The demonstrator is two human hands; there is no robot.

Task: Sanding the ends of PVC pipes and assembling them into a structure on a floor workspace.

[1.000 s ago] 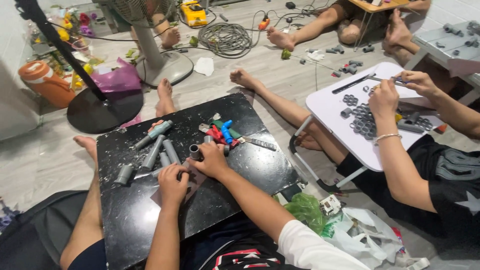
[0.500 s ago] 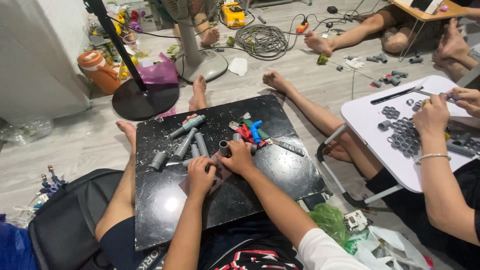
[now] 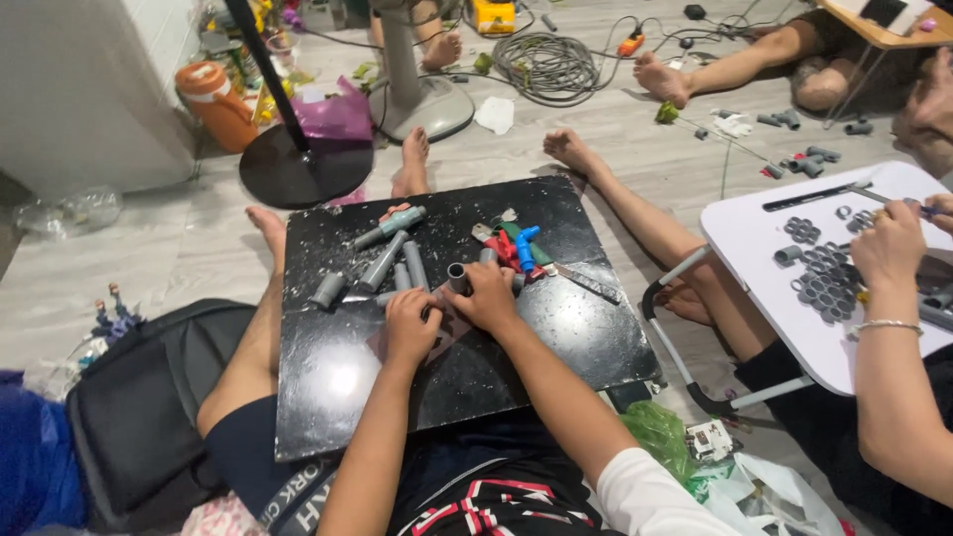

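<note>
On the square black speckled board (image 3: pixel 556 337), both hands meet near its middle. The right hand (image 3: pixel 488 296) has its fingers clamped on a short grey plastic pipe piece (image 3: pixel 458 278), open end up. The left hand (image 3: pixel 412 326) is curled shut just beside it; what it holds I cannot tell. Longer grey pipe sections (image 3: pixel 385 260) lie toward the board's far left

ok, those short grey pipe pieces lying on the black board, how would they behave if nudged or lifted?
The grey pipe pieces are round and lie on their sides, so a nudge would probably roll them. They look like hollow plastic, likely light and stiff. The black board looks glossy, so they may also slide.
</note>
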